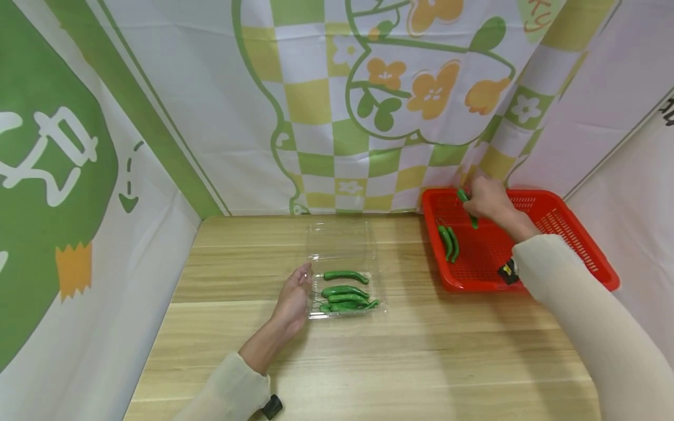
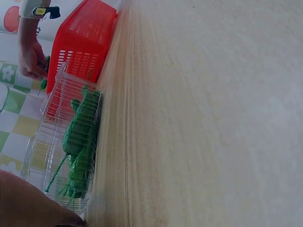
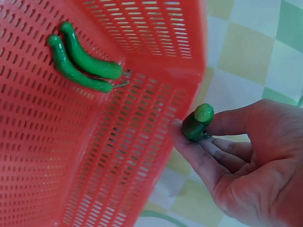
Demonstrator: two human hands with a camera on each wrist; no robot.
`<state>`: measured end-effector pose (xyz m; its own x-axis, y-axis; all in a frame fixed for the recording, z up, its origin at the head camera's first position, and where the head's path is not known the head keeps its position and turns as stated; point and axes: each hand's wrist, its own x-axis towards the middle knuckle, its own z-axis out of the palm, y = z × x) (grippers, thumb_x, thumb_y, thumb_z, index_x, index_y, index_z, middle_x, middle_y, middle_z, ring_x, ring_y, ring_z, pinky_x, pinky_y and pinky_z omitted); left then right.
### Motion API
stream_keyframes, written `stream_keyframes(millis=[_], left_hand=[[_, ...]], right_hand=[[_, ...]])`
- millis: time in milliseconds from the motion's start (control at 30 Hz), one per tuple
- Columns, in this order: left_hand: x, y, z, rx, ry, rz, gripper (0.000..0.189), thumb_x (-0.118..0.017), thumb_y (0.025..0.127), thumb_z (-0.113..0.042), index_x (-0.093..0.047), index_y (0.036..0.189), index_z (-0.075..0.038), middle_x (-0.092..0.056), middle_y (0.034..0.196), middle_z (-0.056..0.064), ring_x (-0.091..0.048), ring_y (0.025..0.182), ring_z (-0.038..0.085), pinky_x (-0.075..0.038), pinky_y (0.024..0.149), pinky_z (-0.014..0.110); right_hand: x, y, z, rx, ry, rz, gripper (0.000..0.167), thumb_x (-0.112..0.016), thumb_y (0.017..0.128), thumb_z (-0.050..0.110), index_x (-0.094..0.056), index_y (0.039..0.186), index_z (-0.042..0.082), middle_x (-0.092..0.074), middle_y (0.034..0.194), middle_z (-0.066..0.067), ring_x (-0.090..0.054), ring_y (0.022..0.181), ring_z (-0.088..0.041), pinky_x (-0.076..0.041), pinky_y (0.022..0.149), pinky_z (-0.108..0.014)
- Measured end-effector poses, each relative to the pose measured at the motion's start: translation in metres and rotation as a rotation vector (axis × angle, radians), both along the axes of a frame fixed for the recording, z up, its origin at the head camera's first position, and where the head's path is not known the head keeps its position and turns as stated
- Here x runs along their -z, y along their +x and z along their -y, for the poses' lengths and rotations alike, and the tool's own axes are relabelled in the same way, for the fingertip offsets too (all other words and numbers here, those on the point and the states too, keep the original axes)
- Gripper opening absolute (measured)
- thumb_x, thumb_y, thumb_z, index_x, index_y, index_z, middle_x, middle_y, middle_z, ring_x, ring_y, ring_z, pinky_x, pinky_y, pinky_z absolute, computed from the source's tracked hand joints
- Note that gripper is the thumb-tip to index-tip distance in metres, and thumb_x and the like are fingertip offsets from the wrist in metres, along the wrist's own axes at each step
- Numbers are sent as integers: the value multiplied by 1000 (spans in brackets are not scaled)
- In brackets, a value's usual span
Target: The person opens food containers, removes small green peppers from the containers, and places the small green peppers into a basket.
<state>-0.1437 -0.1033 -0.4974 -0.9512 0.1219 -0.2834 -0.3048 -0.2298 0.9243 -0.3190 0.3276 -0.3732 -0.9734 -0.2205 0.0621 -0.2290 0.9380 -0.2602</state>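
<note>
A green chili pepper [image 3: 197,124] is pinched between the thumb and fingers of my right hand [image 1: 488,202], above the far part of the red basket [image 1: 447,279]. Two more green chili peppers [image 3: 81,62] lie side by side on the basket floor, near its left wall in the head view. My left hand [image 1: 292,301] holds the left edge of a clear plastic box [image 1: 383,292], whose lid [image 1: 341,238] is folded back away from me. Inside the box lie several green chili peppers [image 1: 344,290], with one set apart near the hinge.
A light wooden table [image 1: 416,362] carries the box and the basket. Behind it hangs a checked, flower-printed cloth [image 1: 347,146], close to the basket's far rim. Printed cloth walls [image 1: 131,245] stand on the left and right.
</note>
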Motion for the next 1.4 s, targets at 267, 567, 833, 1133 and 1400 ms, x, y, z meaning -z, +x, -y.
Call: stream_keyframes(millis=[267,567,833,1133,1400], left_hand=[[0,-1,0,-6,-5,4,59,-30,112,-2,-11,167,1,-2,175,26,1,162,46,3,130,59],[2,0,0,-5,5,3,59,-31,112,-1,-11,168,1,-2,176,24,0,162,44,3,131,57],[2,1,1,-2,11,0,60,-31,111,-2,-11,168,0,-2,176,24,2,162,44,4,130,57],[2,0,1,0,9,0,59,-31,112,-3,-11,168,0,-1,175,25,3,162,45,3,130,59],[1,0,1,-2,12,-6,60,-31,111,-2,-11,168,1,-2,175,25,1,162,45,3,130,60]], right_hand=[[18,-7,-9,53,-31,70,18,-58,76,4,-60,58,7,-61,63,-9,-57,57,-21,-47,55,-39],[9,5,-1,78,-50,164,25,-56,79,2,-61,55,6,-57,47,3,-59,47,-14,-46,47,-29],[12,7,-1,126,-4,262,30,-56,84,7,-72,59,3,-69,55,-7,-70,54,-21,-61,75,-49],[25,2,-5,148,-12,319,26,-58,86,8,-72,65,0,-71,58,-9,-71,51,-18,-57,64,-34],[95,-60,-52,180,-28,392,18,-62,81,13,-70,69,3,-70,58,-7,-72,52,-20,-57,56,-33]])
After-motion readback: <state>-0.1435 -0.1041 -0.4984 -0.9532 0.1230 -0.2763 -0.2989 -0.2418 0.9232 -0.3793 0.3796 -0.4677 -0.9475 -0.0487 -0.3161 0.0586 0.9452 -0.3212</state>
